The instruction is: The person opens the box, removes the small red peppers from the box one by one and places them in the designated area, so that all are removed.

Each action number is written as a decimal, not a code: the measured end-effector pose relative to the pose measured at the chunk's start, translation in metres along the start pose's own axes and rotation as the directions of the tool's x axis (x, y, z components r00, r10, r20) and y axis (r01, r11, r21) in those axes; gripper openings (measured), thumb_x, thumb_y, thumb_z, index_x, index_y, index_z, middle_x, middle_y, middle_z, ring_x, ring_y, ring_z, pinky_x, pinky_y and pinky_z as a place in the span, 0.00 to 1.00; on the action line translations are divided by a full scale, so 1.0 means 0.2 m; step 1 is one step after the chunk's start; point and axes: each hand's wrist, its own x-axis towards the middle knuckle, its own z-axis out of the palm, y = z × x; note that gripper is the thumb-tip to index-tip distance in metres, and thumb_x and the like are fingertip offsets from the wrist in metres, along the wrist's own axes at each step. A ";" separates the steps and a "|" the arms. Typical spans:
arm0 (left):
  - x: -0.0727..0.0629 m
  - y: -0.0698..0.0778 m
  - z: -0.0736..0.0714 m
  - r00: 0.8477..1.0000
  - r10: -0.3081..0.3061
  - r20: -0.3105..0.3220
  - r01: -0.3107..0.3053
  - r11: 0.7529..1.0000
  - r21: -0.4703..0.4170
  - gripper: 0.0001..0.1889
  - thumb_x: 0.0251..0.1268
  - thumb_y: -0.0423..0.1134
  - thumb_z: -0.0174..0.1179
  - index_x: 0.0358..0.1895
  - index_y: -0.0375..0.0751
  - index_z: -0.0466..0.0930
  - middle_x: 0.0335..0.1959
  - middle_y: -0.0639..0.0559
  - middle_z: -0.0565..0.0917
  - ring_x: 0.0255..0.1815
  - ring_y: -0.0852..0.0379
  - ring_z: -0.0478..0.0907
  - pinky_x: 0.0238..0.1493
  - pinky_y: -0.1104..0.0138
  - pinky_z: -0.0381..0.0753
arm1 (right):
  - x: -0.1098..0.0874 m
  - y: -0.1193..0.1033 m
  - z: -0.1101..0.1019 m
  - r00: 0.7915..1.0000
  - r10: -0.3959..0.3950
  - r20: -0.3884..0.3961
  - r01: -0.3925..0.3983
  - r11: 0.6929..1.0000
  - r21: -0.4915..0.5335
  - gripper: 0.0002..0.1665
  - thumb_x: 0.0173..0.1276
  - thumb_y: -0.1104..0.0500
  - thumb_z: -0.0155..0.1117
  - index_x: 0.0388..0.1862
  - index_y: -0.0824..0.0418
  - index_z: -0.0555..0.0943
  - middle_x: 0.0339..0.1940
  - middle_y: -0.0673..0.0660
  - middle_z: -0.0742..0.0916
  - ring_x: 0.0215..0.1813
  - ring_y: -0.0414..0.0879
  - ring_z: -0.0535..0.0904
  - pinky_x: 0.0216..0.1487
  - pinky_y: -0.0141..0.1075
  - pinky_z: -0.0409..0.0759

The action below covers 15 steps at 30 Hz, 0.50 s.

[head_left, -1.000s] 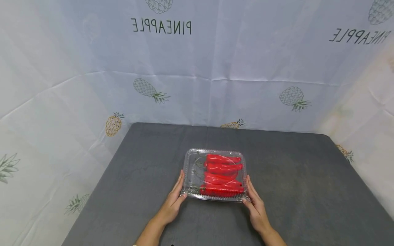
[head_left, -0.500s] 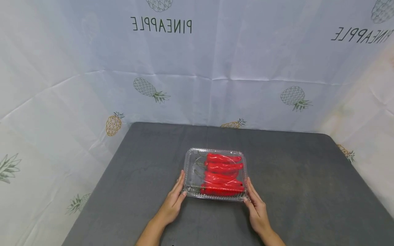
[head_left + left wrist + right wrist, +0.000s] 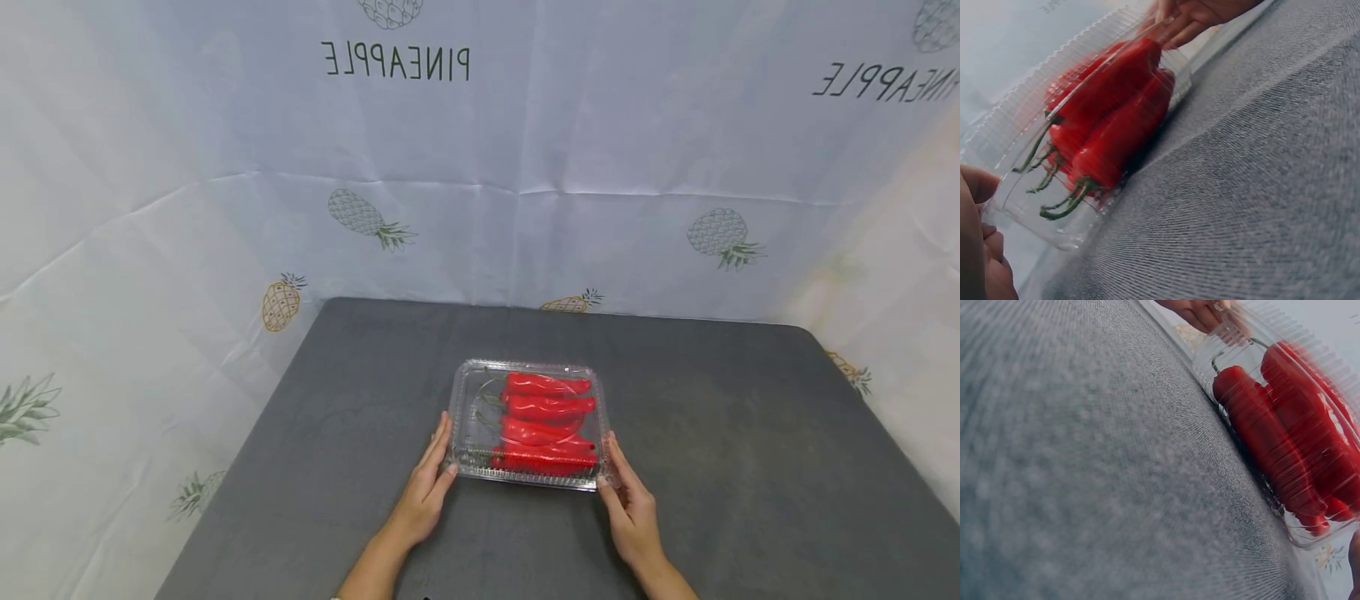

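A clear plastic clamshell box (image 3: 467,433) with a ridged lid lies on the grey cloth-covered surface, its lid down. Several red peppers (image 3: 546,408) with green stems lie side by side inside, the stems pointing left. My left hand (image 3: 420,500) holds the box's near left corner, thumb at the front and fingers along the side. At the near right corner my right hand (image 3: 632,512) grips it the same way. The left wrist view shows the left thumb (image 3: 980,182) against the plastic, with fingers bent below it.
The dark grey table (image 3: 720,433) extends on both sides of the box and behind it. A pale curtain (image 3: 480,150) printed with pineapples hangs along the back and both sides.
The head view has shifted very slightly. Both hands stay on the corners of the box, and the peppers lie as before.
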 end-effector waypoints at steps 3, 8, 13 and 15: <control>0.00 -0.01 0.01 1.000 -0.003 -0.026 0.002 1.000 -0.027 0.31 0.64 0.25 0.48 0.71 0.31 0.52 0.70 0.25 0.52 0.75 0.62 0.44 0.69 0.83 0.42 | -0.01 0.03 -0.01 1.000 0.014 0.006 -0.014 1.000 0.020 0.37 0.54 0.86 0.52 0.65 0.75 0.64 0.70 0.55 0.69 0.68 0.29 0.64 0.60 0.18 0.63; 0.01 -0.01 0.02 0.999 -0.017 -0.037 0.015 0.998 -0.057 0.32 0.64 0.24 0.48 0.71 0.29 0.49 0.70 0.24 0.52 0.75 0.66 0.43 0.68 0.84 0.42 | -0.01 0.03 -0.01 0.995 0.099 0.015 -0.099 0.995 -0.008 0.36 0.58 0.82 0.53 0.68 0.70 0.63 0.70 0.58 0.69 0.68 0.28 0.63 0.60 0.18 0.62; 0.01 -0.01 0.02 0.996 -0.065 -0.053 0.059 0.993 -0.105 0.35 0.65 0.25 0.47 0.72 0.27 0.40 0.71 0.26 0.51 0.74 0.72 0.42 0.67 0.86 0.42 | -0.01 0.02 -0.02 0.984 0.172 0.036 -0.171 0.985 -0.021 0.39 0.61 0.78 0.54 0.72 0.67 0.57 0.70 0.62 0.68 0.66 0.25 0.63 0.57 0.17 0.64; 0.00 -0.01 0.03 0.994 -0.096 -0.052 0.089 0.989 -0.118 0.34 0.66 0.26 0.46 0.72 0.26 0.40 0.71 0.27 0.50 0.73 0.74 0.42 0.66 0.87 0.42 | 0.00 0.02 -0.02 0.985 0.164 0.058 -0.164 0.986 0.007 0.41 0.62 0.78 0.53 0.72 0.68 0.53 0.69 0.68 0.66 0.67 0.26 0.63 0.57 0.17 0.64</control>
